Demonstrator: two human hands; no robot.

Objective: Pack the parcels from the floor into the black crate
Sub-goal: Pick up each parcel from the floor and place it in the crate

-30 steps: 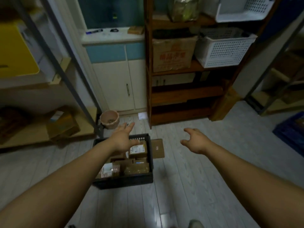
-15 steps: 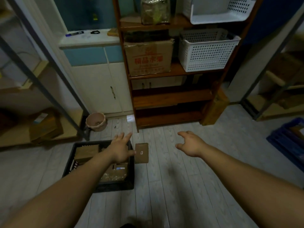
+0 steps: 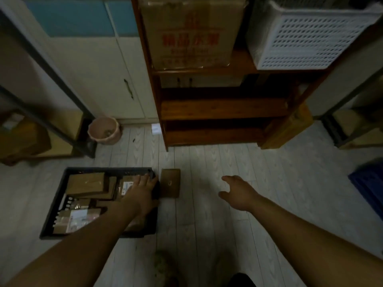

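The black crate (image 3: 51, 212) stands on the floor at lower left and holds several brown cardboard parcels, some with white labels. One flat brown parcel (image 3: 170, 183) lies on the floor just right of the crate's far right corner. My left hand (image 3: 143, 189) reaches over that corner with fingers stretched out, close to the parcel, holding nothing. Over the bare floor to the right of the parcel, my right hand (image 3: 238, 191) hovers open with relaxed fingers.
A wooden shelf unit (image 3: 217, 108) stands ahead, bearing a cardboard box (image 3: 190, 32) and a white basket (image 3: 310, 36). A pink pot (image 3: 104, 130) sits by the white cabinet (image 3: 99, 75). Metal racks flank both sides; a blue crate (image 3: 369, 181) is at far right.
The view has dropped and moved closer to the floor. My left hand has lowered over the crate's right corner, nearer the floor parcel. My right hand has stayed open to the right.
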